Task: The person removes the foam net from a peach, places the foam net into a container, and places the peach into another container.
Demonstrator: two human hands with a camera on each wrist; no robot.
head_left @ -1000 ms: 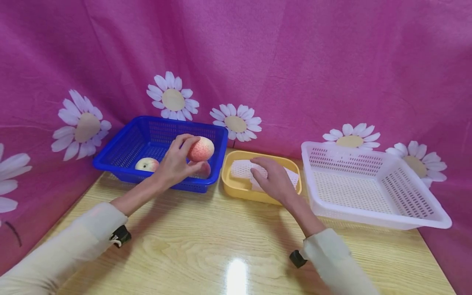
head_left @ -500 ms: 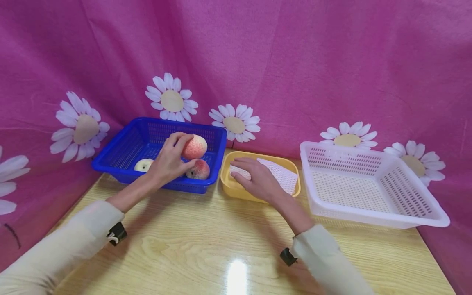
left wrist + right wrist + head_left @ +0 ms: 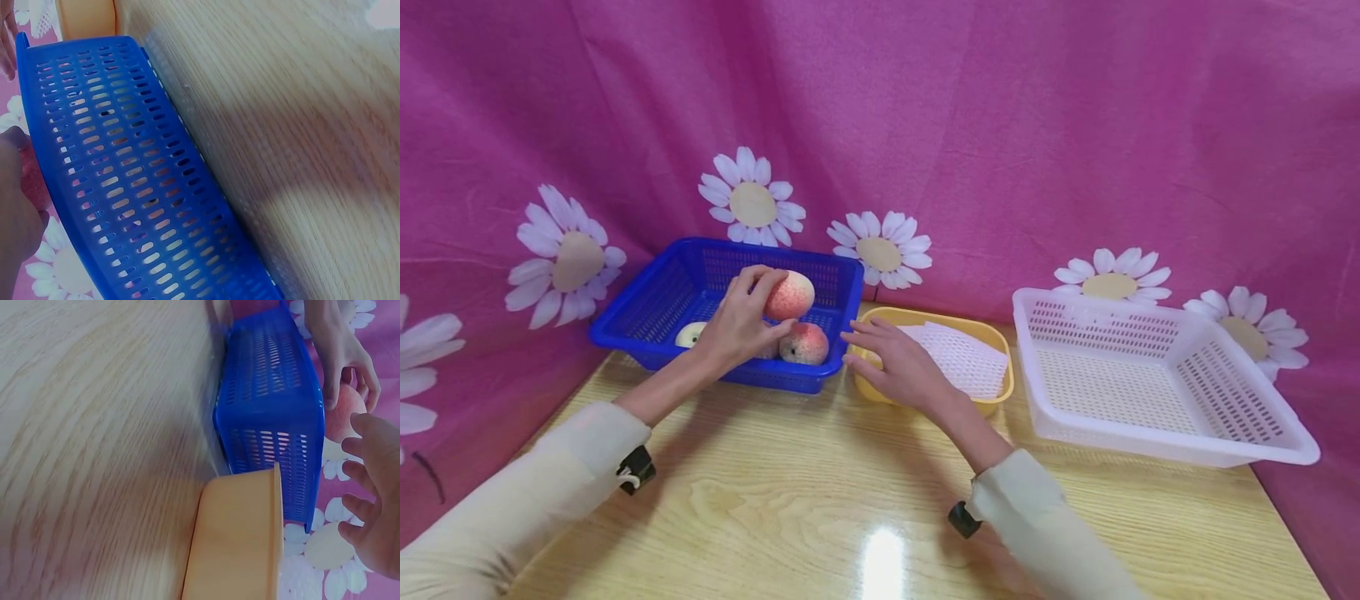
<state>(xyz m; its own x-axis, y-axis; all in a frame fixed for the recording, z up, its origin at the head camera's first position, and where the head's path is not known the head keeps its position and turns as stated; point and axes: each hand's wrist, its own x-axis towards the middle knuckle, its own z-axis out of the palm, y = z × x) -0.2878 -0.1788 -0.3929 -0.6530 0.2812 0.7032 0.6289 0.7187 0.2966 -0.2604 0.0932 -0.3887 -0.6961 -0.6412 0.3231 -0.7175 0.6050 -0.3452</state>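
Note:
A red and cream peach [image 3: 793,295] is gripped between the fingers and thumb of my left hand [image 3: 739,323], held over the right part of the blue basket [image 3: 655,350]. Below it in that basket lie a second reddish peach [image 3: 805,343] and a pale one [image 3: 689,334], partly hidden by my wrist. My right hand [image 3: 898,362] hovers over the left end of the yellow tub [image 3: 992,333], its fingers spread and holding nothing. White foam net sleeves [image 3: 966,358] lie in the tub. The right wrist view shows the held peach [image 3: 342,414] near my right fingertips.
A white perforated basket [image 3: 1120,392] stands on the right of the wooden table [image 3: 775,500]. Behind everything hangs a magenta cloth [image 3: 970,150] with daisies. The yellow tub sits close between the two baskets.
My left hand has shifted slightly left with the peach, uncovering more of the peach below. My right hand has moved left across the tub, exposing the net sleeves.

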